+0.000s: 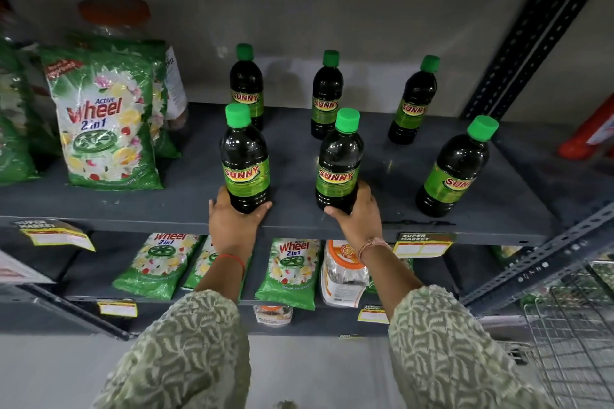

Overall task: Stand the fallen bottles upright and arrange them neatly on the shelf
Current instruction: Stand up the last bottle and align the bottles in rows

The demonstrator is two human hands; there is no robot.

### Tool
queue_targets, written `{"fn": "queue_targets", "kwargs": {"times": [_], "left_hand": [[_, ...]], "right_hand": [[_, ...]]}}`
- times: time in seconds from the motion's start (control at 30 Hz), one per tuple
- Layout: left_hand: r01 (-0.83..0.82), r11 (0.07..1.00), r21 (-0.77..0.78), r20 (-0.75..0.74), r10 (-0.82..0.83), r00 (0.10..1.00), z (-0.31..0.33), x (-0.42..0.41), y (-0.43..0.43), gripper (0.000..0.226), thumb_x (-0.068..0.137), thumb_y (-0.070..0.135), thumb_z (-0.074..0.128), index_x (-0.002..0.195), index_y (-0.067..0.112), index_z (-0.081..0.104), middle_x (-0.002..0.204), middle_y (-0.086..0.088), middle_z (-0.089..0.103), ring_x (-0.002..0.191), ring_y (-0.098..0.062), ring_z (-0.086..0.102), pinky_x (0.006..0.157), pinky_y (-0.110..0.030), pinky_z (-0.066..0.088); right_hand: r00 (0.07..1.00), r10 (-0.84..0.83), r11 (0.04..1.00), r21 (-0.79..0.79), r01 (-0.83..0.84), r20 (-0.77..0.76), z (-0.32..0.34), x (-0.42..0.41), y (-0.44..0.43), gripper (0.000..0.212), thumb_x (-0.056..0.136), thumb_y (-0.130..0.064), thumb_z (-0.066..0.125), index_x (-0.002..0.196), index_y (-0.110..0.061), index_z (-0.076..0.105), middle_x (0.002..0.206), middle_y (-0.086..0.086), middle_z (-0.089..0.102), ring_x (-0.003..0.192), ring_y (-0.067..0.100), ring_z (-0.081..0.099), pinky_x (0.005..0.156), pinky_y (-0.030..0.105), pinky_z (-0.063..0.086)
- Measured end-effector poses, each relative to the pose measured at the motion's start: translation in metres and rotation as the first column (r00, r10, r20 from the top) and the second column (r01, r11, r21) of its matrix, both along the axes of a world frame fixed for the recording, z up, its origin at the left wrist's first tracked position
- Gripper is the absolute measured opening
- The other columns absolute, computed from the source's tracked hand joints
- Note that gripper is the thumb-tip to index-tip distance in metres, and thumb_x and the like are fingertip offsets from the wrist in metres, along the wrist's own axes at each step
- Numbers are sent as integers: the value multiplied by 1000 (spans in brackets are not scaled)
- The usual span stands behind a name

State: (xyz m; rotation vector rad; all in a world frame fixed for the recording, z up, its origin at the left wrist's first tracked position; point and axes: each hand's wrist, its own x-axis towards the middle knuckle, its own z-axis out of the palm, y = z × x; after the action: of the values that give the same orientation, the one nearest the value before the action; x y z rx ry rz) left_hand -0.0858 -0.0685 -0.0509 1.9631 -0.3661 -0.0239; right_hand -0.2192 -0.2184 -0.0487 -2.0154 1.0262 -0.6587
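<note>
Six dark plastic bottles with green caps and green "Sunny" labels stand upright on grey metal shelf (382, 219), two rows of three. None fallen in view. Left hand (232, 219) wraps base of near-left bottle (245, 159); right hand (360, 212) wraps base of near-middle bottle (339, 163). Step in hand, by judgement: final spacing. Next: even gaps with near-right bottle (455, 169), square front row to shelf edge, let go. Green detergent pouch (106, 123) at left.
</note>
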Motion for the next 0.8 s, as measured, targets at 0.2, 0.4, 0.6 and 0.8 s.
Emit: {"fn": "queue_targets", "kwargs": {"times": [0.2, 0.4, 0.6, 0.8], "left_hand": [[-24, 999, 43, -32, 26, 999, 2, 21, 16, 68, 59, 34, 82, 116, 12, 52, 115, -15, 66, 120, -37, 49, 104, -48, 43], [6, 999, 34, -46, -4, 999, 4, 26, 22, 65, 61, 28, 83, 116, 12, 52, 113, -15, 67, 107, -33, 60, 90, -37, 48], [28, 999, 32, -46, -27, 999, 5, 27, 25, 66, 62, 29, 82, 118, 13, 51, 113, -14, 68, 106, -32, 61, 88, -34, 47], [35, 997, 73, -45, -32, 998, 2, 31, 27, 73, 62, 35, 81, 123, 14, 48, 115, -14, 67, 107, -34, 61, 89, -41, 50]], "right_hand": [[999, -4, 999, -43, 2, -32, 2, 0, 5, 69, 73, -23, 74, 127, -3, 37, 123, 20, 53, 118, 33, 47, 92, 36, 41], [999, -8, 999, -48, 5, -54, 3, 1, 10, 68, 74, -23, 73, 127, -2, 37, 123, 21, 54, 117, 35, 47, 91, 37, 41], [998, -12, 999, -49, 9, -64, 4, 0, 11, 63, 76, -18, 71, 127, -1, 37, 125, 21, 54, 118, 35, 48, 91, 38, 42], [997, -22, 1000, -20, 20, -77, 5, 0, 10, 64, 77, -18, 70, 128, -2, 35, 125, 22, 53, 117, 36, 50, 91, 40, 43]]}}
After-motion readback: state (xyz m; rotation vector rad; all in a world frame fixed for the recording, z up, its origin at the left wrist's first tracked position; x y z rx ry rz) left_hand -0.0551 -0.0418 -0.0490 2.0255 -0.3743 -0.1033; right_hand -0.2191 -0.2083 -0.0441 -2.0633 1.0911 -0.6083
